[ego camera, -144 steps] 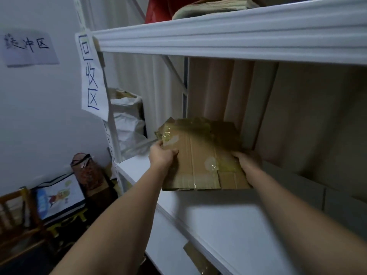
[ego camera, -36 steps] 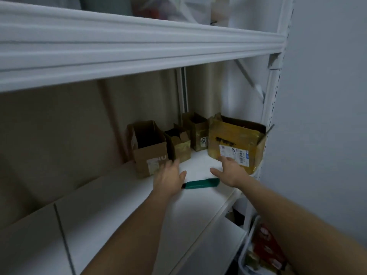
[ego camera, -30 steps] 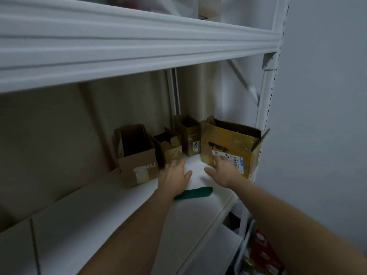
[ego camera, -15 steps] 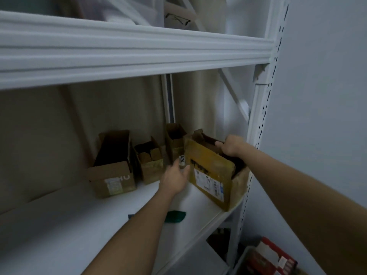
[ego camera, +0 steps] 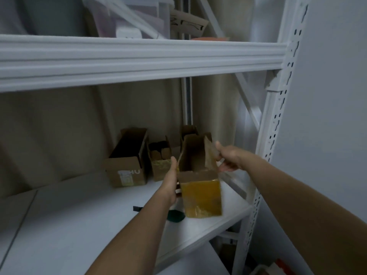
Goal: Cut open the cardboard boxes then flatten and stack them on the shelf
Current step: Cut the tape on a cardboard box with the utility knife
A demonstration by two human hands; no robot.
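A taped yellow-brown cardboard box (ego camera: 200, 195) is lifted off the white shelf (ego camera: 79, 225), its open top turned toward me. My left hand (ego camera: 171, 179) presses flat against its left side. My right hand (ego camera: 228, 158) grips its far right flap. On the shelf behind it stand an open brown box with a label (ego camera: 127, 165), a smaller open box (ego camera: 159, 161) and a third box (ego camera: 188, 132) mostly hidden by the held one. A green cutter (ego camera: 174, 215) lies on the shelf under my left forearm, partly covered.
The upper shelf beam (ego camera: 139, 58) runs across above my hands, with plastic bins and paper on top. The perforated white upright (ego camera: 278, 120) stands close on the right, against a bare wall. Red packaging (ego camera: 282, 264) shows at the lower right below the shelf.
Both hands have taken the large taped box from the shelf's right end and turned it so its short taped side faces me. The cutter stays on the shelf.
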